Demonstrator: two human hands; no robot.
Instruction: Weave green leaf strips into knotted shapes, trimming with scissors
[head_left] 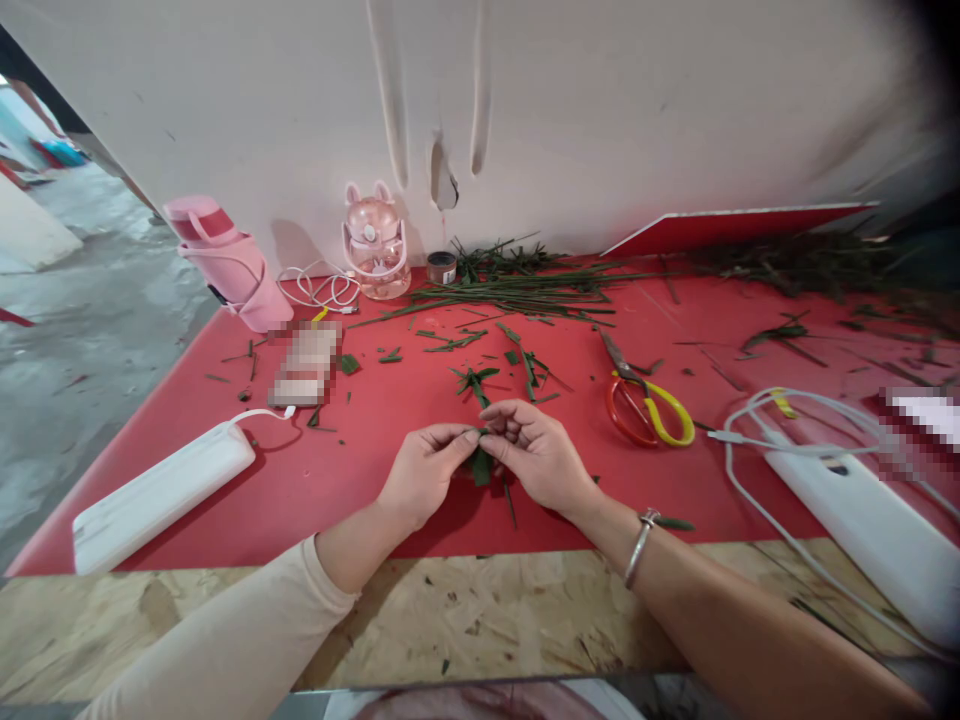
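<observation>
Both hands meet over the red tabletop, pinching a small bundle of green leaf strips (pixel 481 466). My left hand (pixel 431 468) has thumb and index finger closed on the bundle's middle. From the other side, my right hand (pixel 536 455) pinches the same spot, its other fingers curled. Leafy ends stick out beyond the fingertips, and a broader piece hangs below them. Scissors (pixel 651 405) with one red and one yellow handle lie to the right of my right hand. Cut leaf scraps (pixel 531 370) are scattered just past the hands. The fingertips partly hide the bundle.
Long green stems (pixel 517 295) lie along the back by a small tin (pixel 442 267). A clear pink bottle (pixel 377 245) and a pink flask (pixel 225 265) stand at back left. White power banks (pixel 165 500) with cables lie left and right. A pale wall (pixel 600 110) rises behind.
</observation>
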